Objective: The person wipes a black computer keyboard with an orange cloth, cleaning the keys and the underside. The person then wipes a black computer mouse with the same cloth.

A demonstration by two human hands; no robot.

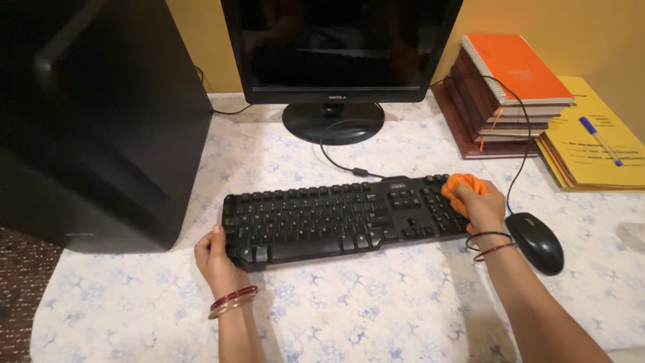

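The black plastic keyboard (342,218) lies near the middle of the pale patterned table (376,316), its near left corner gripped by the left hand (216,259), while the right hand (478,202) presses a bunched orange cloth (462,185) onto its right end. Light, even strokes with the board held firm would suit best. The black mouse (535,240) and its cable (517,168) crowd just to the right, and the dark monitor (336,60) stands beyond.

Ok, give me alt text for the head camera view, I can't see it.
A right hand presses an orange cloth on a black keyboard's right end while the left hand grips its left corner. A dark monitor, mouse and stacked books sit nearby.
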